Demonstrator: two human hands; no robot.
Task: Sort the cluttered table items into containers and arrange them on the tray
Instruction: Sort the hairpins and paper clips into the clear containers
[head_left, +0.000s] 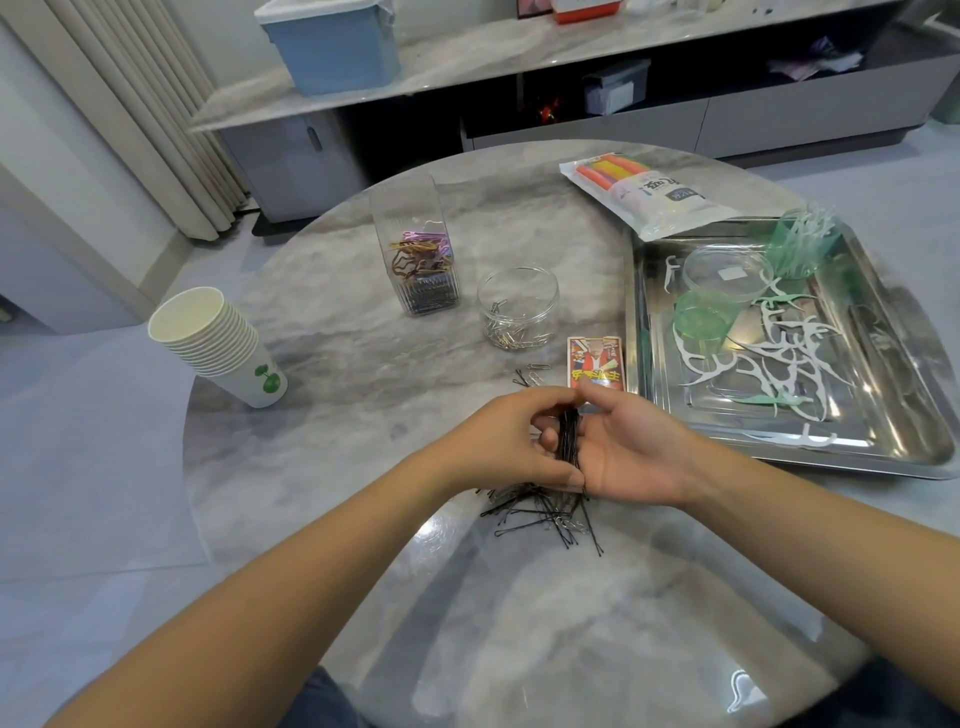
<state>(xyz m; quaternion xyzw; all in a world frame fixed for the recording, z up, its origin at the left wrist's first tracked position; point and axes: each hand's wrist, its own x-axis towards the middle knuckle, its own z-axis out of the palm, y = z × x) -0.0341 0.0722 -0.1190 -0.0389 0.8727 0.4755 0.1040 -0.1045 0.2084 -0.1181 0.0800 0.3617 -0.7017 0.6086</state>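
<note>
A bundle of black bobby pins (567, 435) stands upright between my two hands above the table. My left hand (511, 441) curls its fingers round the bundle from the left. My right hand (631, 449) cups it from the right, palm turned to the left, thumb over the top. More loose bobby pins (545, 514) lie scattered on the marble table just below my hands. A tall clear container (418, 249) holds hair clips and pins. A round clear jar (517, 309) holds paper clips. The steel tray (779, 457) sits at the right.
On the tray lie floss picks (779, 358), a green lid (701, 322), a clear round lid (727, 273) and a green cup of picks (802, 241). A card box (595, 361), a few paper clips (532, 371), a marker pouch (649, 195) and stacked paper cups (218, 343) stand around.
</note>
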